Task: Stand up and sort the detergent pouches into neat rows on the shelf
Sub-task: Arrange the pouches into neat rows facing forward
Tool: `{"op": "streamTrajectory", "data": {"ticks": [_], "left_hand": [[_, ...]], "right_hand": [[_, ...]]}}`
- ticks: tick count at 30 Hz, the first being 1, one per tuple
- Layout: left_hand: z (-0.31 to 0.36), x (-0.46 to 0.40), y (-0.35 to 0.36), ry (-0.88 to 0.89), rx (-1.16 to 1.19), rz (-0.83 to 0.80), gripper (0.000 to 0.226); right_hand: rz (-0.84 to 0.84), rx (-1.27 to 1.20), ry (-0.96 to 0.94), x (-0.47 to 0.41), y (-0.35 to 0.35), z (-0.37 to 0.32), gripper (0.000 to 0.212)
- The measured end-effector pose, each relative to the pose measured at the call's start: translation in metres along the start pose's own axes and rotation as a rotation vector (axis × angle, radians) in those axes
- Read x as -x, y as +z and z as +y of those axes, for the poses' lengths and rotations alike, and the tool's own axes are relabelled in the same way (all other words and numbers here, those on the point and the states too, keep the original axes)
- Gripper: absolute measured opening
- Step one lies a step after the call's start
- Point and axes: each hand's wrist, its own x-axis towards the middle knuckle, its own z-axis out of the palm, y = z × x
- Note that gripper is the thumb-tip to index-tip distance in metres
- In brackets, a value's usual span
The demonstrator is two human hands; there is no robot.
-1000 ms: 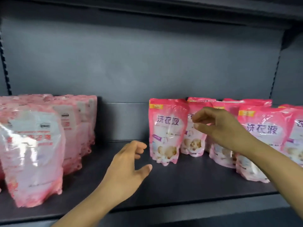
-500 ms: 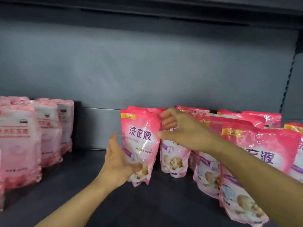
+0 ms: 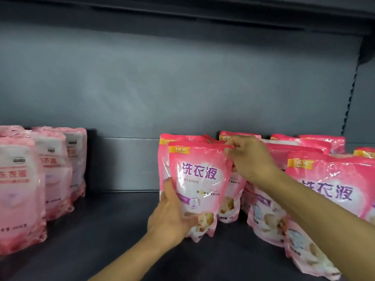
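Observation:
A pink detergent pouch (image 3: 199, 179) with purple characters and a yellow NEW tag stands upright in the middle of the dark shelf (image 3: 113, 230). My left hand (image 3: 172, 218) grips its lower left side from the front. My right hand (image 3: 249, 159) pinches its top right corner. Directly behind it stands another such pouch (image 3: 165, 151), mostly hidden. More pink pouches (image 3: 324, 191) crowd the right side in loose rows, some leaning.
A row of paler pink-and-white pouches (image 3: 26, 179) stands at the left, running front to back. A bare stretch of shelf lies between the two groups. The grey back panel (image 3: 182, 88) and a slotted upright (image 3: 351, 88) close off the rear and right.
My left hand has closed round the lower part of the front pouch, and my right hand has taken hold of its top corner. The view has shifted left and closer.

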Motion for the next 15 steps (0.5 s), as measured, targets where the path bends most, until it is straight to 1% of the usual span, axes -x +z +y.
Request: {"op": "streamTrajectory", "data": {"ticks": [3,7,10,15], "left_hand": [[0.007,-0.003,0.014,0.028,-0.041,0.048,0.1],[0.009,-0.007,0.024,0.052,-0.064,0.072,0.102],[0.006,-0.009,0.024,0.06,-0.059,0.059,0.102],[-0.001,-0.016,0.021,0.064,-0.037,0.028,0.089]], "right_hand": [[0.032,0.001,0.017,0.004,-0.01,0.005,0.019],[0.063,0.048,-0.002,0.008,-0.013,0.009,0.022],[0.069,0.086,-0.021,0.01,-0.011,0.012,0.022],[0.038,0.123,-0.059,0.011,-0.014,0.015,0.013]]}}
